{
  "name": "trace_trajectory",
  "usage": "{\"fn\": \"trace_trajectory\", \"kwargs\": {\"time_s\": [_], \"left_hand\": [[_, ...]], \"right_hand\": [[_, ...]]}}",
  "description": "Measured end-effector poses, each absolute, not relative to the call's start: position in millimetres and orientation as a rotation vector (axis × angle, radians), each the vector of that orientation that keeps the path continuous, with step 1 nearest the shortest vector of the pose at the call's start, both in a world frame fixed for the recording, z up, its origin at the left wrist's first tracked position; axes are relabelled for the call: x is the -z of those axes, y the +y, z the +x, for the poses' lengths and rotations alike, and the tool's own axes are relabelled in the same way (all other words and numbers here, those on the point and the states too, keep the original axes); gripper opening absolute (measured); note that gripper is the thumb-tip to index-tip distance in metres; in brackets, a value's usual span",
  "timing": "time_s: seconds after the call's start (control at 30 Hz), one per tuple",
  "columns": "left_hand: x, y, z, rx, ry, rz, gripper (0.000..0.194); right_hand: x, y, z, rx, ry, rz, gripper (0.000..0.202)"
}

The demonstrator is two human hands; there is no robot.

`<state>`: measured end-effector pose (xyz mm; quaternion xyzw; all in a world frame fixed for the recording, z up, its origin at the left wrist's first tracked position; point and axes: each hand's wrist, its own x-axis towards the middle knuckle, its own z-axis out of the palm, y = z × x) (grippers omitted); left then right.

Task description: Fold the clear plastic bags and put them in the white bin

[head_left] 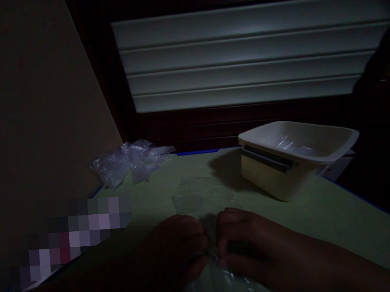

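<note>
Two hands meet at the near edge of the pale green table mat [336, 211]: the left hand [180, 249] and right hand [245, 245] both pinch a crinkled clear plastic bag [224, 282] hanging below their fingertips. Beyond lies a flat transparent plastic sheet [198, 194]. Farther back sit a cream rectangular plastic tub [292, 157] and a heap of crumpled clear bags [129, 161].

A table [336, 211] with a pale green top and a thin blue edge carries everything in this dim view. At its far left corner lies a heap of crumpled clear plastic bags [129, 161]. Near the middle lies a single flat clear bag [198, 194] — hard to make out against the green. To the right stands a cream plastic tub [284, 175] with a wide rim, casting a shadow leftward.
</note>
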<state>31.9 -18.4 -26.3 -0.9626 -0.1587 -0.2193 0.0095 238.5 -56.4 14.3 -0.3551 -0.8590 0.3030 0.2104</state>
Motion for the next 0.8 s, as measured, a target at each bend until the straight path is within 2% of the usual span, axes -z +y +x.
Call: {"fn": "trace_trajectory", "kwargs": {"time_s": [0.17,0.37,0.5,0.67,0.8], "left_hand": [[26.6,-16.6,32.9,0.542,-0.476,-3.017,0.017],[25.0,-19.0,31.6,0.76,-0.396,-3.037,0.017],[22.4,-20.9,31.3,0.72,-0.458,-3.021,0.022],[24.0,-19.5,32.2,0.774,-0.46,-2.999,0.026],[23.1,-19.9,32.3,0.63,-0.544,-3.019,0.03]], "right_hand": [[-10.5,-55.3,237.4,-0.756,-2.423,-0.971,0.011],[-7.6,-54.3,241.1,-0.683,-2.475,-1.071,0.031],[-7.2,-55.3,242.2,-0.699,-2.489,-1.057,0.035],[-8.6,-54.7,240.1,-0.697,-2.501,-1.118,0.022],[-7.8,-52.0,237.8,-0.661,-2.496,-1.127,0.007]]}}
